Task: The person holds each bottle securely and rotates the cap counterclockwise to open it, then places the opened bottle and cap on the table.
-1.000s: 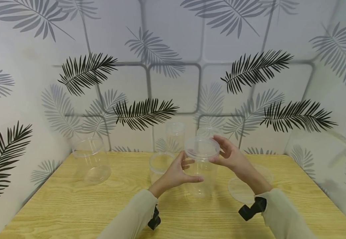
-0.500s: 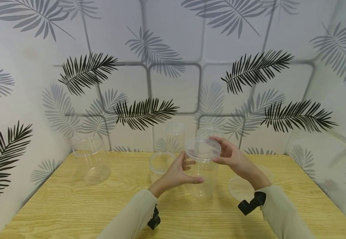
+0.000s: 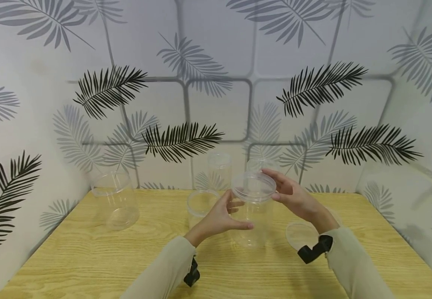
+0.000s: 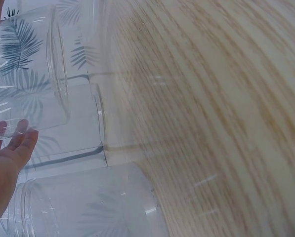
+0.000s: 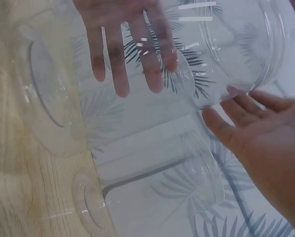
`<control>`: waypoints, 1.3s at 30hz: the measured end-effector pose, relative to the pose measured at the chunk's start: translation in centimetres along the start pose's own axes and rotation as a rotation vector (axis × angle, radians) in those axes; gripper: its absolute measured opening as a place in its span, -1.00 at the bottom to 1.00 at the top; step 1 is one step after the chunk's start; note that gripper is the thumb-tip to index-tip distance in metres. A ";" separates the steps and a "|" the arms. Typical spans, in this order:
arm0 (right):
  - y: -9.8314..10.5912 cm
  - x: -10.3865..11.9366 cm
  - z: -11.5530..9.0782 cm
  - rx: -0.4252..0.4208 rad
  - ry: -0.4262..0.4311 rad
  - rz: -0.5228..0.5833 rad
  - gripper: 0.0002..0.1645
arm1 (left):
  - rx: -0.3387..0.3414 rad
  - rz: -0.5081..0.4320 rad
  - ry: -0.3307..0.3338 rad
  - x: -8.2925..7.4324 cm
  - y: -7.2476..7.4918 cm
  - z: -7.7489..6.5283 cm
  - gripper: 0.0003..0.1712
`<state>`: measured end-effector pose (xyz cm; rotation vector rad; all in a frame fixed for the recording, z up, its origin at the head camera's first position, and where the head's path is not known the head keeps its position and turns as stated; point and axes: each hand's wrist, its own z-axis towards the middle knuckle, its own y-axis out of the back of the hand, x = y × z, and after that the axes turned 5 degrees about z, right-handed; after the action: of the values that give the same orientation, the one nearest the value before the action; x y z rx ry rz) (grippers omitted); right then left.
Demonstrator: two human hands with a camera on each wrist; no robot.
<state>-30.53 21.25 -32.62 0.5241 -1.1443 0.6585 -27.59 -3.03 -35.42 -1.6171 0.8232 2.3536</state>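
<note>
A clear plastic jar [image 3: 251, 224] stands upright in front of me, with a clear round lid [image 3: 254, 185] on its mouth. My left hand [image 3: 216, 218] grips the jar's side, thumb in front and fingers behind. My right hand [image 3: 298, 201] holds the lid's edge from the right, thumb at the near rim and fingertips toward the far rim. In the right wrist view the left fingers [image 5: 120, 59] show through the jar wall, and the right hand [image 5: 266, 133] reaches to the rim.
An open clear jar [image 3: 115, 203] stands at the left, and a shorter one [image 3: 201, 203] is just behind my left hand. A narrow jar [image 3: 219, 168] and another clear jar [image 3: 262, 164] are farther back. A flat clear disc [image 3: 299, 236] lies on the table [image 3: 89, 257] under my right wrist.
My right hand has turned a little around the lid: its thumb slid right along the near rim, its fingers slightly left at the far side. My left hand and the jar stay put.
</note>
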 end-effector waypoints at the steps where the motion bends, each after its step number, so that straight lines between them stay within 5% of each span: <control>1: -0.2 0.1 -0.1 -0.032 0.002 -0.021 -0.17 | -0.002 -0.001 -0.001 0.0 0.0 0.0 0.01; 8: -2.1 0.4 -0.3 -0.262 -0.022 -0.155 -0.08 | -0.017 0.006 -0.023 0.1 0.0 0.1 0.02; 17: -3.5 0.0 0.3 -0.403 -0.051 -0.296 -0.11 | -0.034 0.026 -0.023 0.0 0.0 0.2 0.01; 22: -2.5 -0.2 0.3 -0.310 -0.041 -0.211 -0.15 | -0.019 -0.001 -0.022 0.1 0.0 0.1 0.04; 31: -0.1 -0.6 0.7 0.053 0.050 0.131 -0.23 | 0.015 -0.010 -0.025 0.0 0.2 0.2 0.05; 39: 0.1 -0.7 0.6 0.072 0.065 0.142 -0.18 | 0.009 -0.014 -0.018 0.1 0.1 0.1 0.04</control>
<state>-31.12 20.77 -33.06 0.4814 -1.1070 0.8364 -27.77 -3.10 -35.39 -1.5902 0.8149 2.3477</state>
